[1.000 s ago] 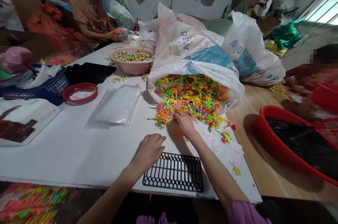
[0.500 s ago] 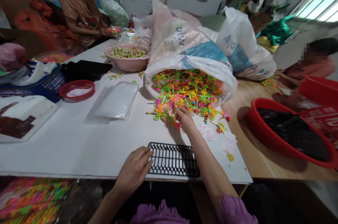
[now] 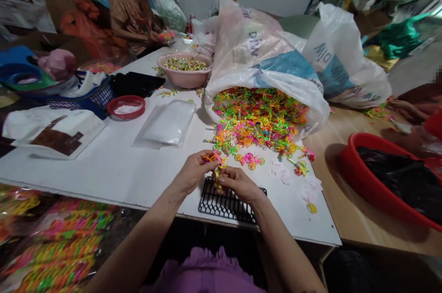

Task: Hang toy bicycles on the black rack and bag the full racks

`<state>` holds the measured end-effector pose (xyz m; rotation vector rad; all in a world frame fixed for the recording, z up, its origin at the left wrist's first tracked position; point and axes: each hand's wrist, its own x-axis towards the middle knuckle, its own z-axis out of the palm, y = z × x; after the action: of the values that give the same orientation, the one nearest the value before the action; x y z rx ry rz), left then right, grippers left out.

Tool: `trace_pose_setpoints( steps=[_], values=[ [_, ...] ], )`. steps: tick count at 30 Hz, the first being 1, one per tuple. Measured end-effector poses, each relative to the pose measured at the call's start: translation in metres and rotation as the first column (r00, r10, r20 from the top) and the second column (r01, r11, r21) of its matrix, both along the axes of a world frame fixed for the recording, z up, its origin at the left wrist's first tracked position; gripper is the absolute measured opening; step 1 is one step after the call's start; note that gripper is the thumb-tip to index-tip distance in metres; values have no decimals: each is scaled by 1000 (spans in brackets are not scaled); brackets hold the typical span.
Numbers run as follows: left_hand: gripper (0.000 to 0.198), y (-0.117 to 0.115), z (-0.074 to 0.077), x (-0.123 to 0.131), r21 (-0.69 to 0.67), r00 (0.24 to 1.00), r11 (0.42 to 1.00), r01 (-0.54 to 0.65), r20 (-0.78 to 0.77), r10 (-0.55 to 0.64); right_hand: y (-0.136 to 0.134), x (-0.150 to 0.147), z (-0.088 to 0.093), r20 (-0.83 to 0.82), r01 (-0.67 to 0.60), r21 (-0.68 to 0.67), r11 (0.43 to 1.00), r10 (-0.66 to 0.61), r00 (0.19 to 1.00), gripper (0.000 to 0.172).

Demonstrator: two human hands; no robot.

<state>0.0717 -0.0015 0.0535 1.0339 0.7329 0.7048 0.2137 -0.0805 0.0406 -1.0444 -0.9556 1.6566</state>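
Head camera: at the lower left, bright multicoloured plastic pieces in clear wrapping (image 3: 65, 233) are lying below the tabletop. A white box with brown printing (image 3: 57, 134) is resting on the white table (image 3: 131, 168), with a blue lattice-sided plastic basket (image 3: 100, 97) standing just behind it. Next, a shallow round red dish (image 3: 126, 112) is holding something white. Farther back, a co-worker in an orange-brown shirt (image 3: 129, 12) is holding a bright bundle. A flat stack of clear plastic bags (image 3: 169, 122) is lying near a round pink basin (image 3: 184, 76) of small pieces.

In the middle, the left hand (image 3: 191, 171) is grasping a small pink-and-orange plastic toy (image 3: 214, 157) above the table, between both hands. Under them, a black rectangular plastic grid (image 3: 226, 205) is lying near the table edge. The right hand (image 3: 240, 184) is pinching the toy's lower, yellowish end. Behind, a heap of multicoloured plastic toys (image 3: 257, 125) is spilling from a white printed plastic sack (image 3: 255, 49). Farther right, small white paper slips (image 3: 279, 172) are lying near a red plastic tub (image 3: 348, 159).
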Motion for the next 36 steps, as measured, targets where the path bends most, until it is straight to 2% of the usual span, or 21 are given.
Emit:
trace_pose_setpoints(
  steps=[6,9,13,17,19,21,22,23,24,26,28,29,30,33,36],
  values=[
    [38,-19,5,-7,5,998,1000,15,-65,-15,-9,2,4,72,-151,23,988,149,986,38],
    [33,-23,6,-12,4,993,999,45,-110,-44,-11,0,1,137,-152,11,988,149,979,37],
    [30,-26,3,-15,29,980,991,134,-153,-128,-15,-2,-2,211,-172,0,985,169,963,32],
    [29,-27,-7,-16,79,953,967,242,-206,-222,-23,-5,-8,351,-205,20,979,185,918,23],
    [37,-24,-13,-20,125,943,958,259,-245,-224,-27,-5,-10,459,-181,-1,983,162,874,21],
    [52,-21,-21,-28,246,939,946,211,-319,-127,-28,-4,-9,543,-72,20,997,49,838,18],
    [57,-21,-25,-33,351,926,921,170,-377,-28,-28,-3,-7,564,25,58,998,-53,824,17],
    [56,-22,-30,-39,474,895,867,156,-438,79,-27,-2,-6,567,141,112,984,-180,804,16],
    [52,-25,-36,-45,594,854,781,193,-494,165,-24,-2,-5,554,251,170,953,-303,776,16],
    [39,-38,-51,-53,739,779,553,385,-581,235,-18,-5,-10,519,378,250,891,-453,724,17],
    [33,-57,-69,-55,749,718,342,567,-653,241,-11,-14,-25,525,390,287,875,-484,700,18],
    [32,-66,-77,-54,741,689,279,611,-671,273,-8,-20,-35,543,375,287,881,-472,694,18],
    [32,-73,-84,-52,734,664,245,633,-678,316,-5,-26,-46,558,370,289,883,-469,684,18],
    [32,-86,-95,-46,737,627,214,641,-664,408,3,-40,-71,576,384,328,863,-505,643,16],
    [31,-86,-92,-44,741,625,210,637,-657,421,7,-43,-75,682,296,360,885,-466,564,11]
  ],
)
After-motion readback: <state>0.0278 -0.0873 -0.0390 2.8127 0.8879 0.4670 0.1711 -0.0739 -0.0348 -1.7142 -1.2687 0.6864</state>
